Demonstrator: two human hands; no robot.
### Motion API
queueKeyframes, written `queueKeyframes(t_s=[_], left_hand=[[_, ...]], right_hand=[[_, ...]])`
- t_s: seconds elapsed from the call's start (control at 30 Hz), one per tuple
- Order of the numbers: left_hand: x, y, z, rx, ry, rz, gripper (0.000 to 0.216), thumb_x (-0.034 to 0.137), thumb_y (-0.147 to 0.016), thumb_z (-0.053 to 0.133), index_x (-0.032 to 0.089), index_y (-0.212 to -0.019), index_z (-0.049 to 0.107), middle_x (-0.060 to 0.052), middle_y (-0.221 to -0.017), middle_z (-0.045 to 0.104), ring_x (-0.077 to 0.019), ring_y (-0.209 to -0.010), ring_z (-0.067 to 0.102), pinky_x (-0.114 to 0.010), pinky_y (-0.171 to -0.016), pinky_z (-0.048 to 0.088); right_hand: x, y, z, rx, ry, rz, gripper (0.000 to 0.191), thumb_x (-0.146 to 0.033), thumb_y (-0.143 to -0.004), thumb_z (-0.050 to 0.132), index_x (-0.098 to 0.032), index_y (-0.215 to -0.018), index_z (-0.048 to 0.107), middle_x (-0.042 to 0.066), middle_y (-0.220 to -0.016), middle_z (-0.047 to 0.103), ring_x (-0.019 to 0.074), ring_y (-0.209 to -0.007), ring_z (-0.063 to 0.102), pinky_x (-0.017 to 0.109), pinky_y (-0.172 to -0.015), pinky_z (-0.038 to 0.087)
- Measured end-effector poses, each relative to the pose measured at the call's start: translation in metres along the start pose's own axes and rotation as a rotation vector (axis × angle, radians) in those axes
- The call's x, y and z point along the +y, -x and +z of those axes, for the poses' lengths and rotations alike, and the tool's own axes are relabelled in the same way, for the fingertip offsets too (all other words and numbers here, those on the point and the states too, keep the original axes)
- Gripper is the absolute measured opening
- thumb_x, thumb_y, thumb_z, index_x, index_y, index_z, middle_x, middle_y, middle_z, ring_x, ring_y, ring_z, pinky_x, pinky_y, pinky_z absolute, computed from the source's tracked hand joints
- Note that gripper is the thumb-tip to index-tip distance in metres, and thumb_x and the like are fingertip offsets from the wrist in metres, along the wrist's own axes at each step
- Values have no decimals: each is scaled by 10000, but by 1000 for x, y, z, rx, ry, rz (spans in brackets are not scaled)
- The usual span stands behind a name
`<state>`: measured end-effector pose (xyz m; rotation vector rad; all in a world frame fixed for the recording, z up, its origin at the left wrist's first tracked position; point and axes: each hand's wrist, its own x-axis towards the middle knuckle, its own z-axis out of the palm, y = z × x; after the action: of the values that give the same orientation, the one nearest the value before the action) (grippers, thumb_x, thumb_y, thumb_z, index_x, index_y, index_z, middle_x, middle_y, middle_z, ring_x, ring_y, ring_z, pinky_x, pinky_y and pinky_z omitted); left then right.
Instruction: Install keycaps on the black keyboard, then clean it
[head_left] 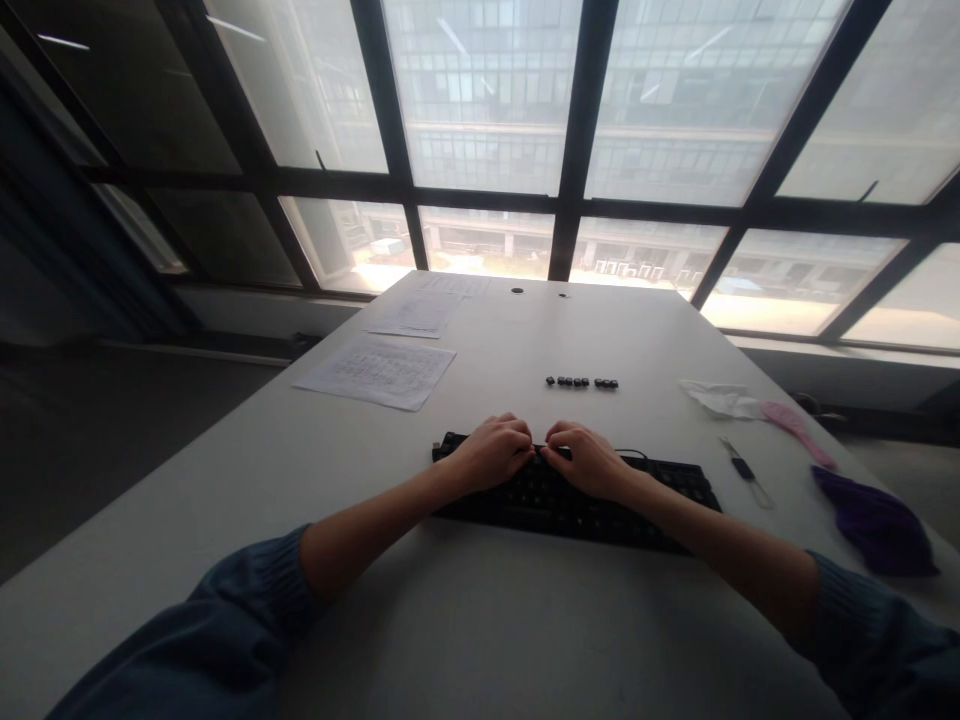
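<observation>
A black keyboard lies on the white table in front of me, slightly angled. My left hand is over its upper left part, with the fingers curled and the tips brought together at the back edge. Close beside it, my right hand is also closed, its fingertips almost meeting those of the left. Whatever is between the fingertips is too small and dark to make out. Behind the keyboard, several black keycaps stand in a row with small gaps.
Printed sheets lie on the left of the table. To the right are a keycap puller with wire ends, a white tissue, a pink brush and a purple cloth. Large windows rise beyond the far edge.
</observation>
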<state>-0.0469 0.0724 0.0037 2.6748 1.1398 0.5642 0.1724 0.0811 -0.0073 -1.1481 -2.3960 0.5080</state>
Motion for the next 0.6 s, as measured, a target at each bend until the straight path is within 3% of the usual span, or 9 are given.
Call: queueKeyframes(t_s=[0.17, 0.23, 0.37, 0.6], left_hand=[[-16, -16, -3, -2, 117, -51, 146, 277, -896, 658, 196, -883, 779, -57, -1020, 752, -208, -973, 660, -313, -910, 488], [-26, -34, -6, 14, 168, -123, 167, 308, -887, 666, 193, -902, 786, -56, -990, 763, -194, -917, 684, -293, -871, 509], [-47, -82, -5, 72, 116, -375, 147, 292, -853, 695, 208, -920, 794, -36, -926, 778, -183, -870, 701, -270, -823, 532], [-72, -147, 22, 74, 56, -494, 187, 286, -802, 754, 215, -971, 791, -70, -1048, 767, -221, -996, 694, -308, -914, 539]], right_hand=[[14, -14, -4, -32, -78, -59, 170, -297, -918, 622, -217, -830, 744, 49, -966, 739, 195, -902, 671, 305, -851, 490], [29, -29, -10, 28, -83, -11, 144, -281, -896, 641, -209, -835, 750, 44, -920, 746, 188, -848, 677, 289, -804, 497], [66, -70, -24, 217, 172, 192, 134, -205, -890, 632, -200, -938, 758, 63, -967, 758, 205, -923, 679, 288, -836, 480], [102, -118, -23, 159, 346, 209, 133, -169, -861, 677, -199, -951, 770, 105, -1037, 752, 264, -1098, 604, 359, -943, 408]])
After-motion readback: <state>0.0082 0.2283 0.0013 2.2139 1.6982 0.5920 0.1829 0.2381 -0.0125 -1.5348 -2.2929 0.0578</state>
